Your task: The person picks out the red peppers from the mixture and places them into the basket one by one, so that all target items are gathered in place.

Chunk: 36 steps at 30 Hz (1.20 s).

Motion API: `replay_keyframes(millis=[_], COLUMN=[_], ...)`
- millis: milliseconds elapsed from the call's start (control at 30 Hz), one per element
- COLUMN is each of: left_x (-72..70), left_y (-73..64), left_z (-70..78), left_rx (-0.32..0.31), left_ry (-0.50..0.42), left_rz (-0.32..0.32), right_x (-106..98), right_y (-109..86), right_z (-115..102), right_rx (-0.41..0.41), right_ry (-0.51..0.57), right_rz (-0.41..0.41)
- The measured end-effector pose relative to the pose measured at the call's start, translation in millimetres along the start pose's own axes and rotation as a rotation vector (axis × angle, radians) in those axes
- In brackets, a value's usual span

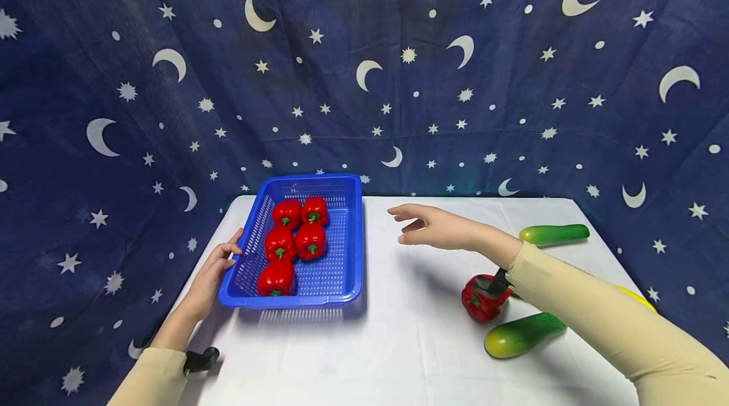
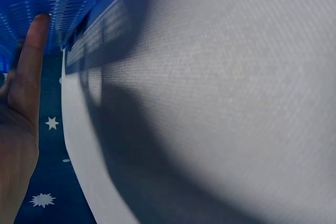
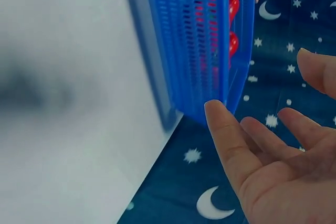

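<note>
A blue plastic basket (image 1: 354, 248) with slotted walls stands on the left of the table, and several red bell peppers (image 1: 280, 243) lie inside it. My left hand (image 1: 207, 276) holds the basket's left rim; in the left wrist view a digit lies against the outer wall. To the right of the basket, my right hand (image 1: 435, 227) hovers over the table with nothing in it, thumb and fingers apart and loosely bent. Below my right wrist, another red bell pepper (image 1: 483, 306) rests on the tabletop, partly covered by the dark wrist camera (image 1: 494, 284).
One green cucumber (image 1: 521, 334) with a yellowish end lies near the right forearm, and a second cucumber (image 1: 555, 234) sits farther back. A yellow object (image 1: 636, 297) shows partly behind the right sleeve. A dark blue curtain (image 1: 398, 26) with moons and stars surrounds the white table (image 1: 393, 355).
</note>
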<state>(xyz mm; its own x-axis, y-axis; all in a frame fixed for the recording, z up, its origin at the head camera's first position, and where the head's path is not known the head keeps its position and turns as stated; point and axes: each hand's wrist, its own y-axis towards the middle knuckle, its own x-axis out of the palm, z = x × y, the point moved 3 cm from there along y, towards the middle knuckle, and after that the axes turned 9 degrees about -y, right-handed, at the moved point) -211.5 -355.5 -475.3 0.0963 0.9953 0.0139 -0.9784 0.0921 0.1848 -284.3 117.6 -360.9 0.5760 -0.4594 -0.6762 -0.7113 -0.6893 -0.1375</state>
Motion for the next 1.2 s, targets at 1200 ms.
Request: replay_keyframes(millis=[1200], left_x=[1.0], left_y=[-1.8], left_z=[1.4], left_rx=[-0.025], left_ry=[0.029], left_rz=[0.006], right_x=[4], right_y=[-93.0], right_z=[95], right_rx=[0.156], right_ry=[-0.153], right_rz=[0.045])
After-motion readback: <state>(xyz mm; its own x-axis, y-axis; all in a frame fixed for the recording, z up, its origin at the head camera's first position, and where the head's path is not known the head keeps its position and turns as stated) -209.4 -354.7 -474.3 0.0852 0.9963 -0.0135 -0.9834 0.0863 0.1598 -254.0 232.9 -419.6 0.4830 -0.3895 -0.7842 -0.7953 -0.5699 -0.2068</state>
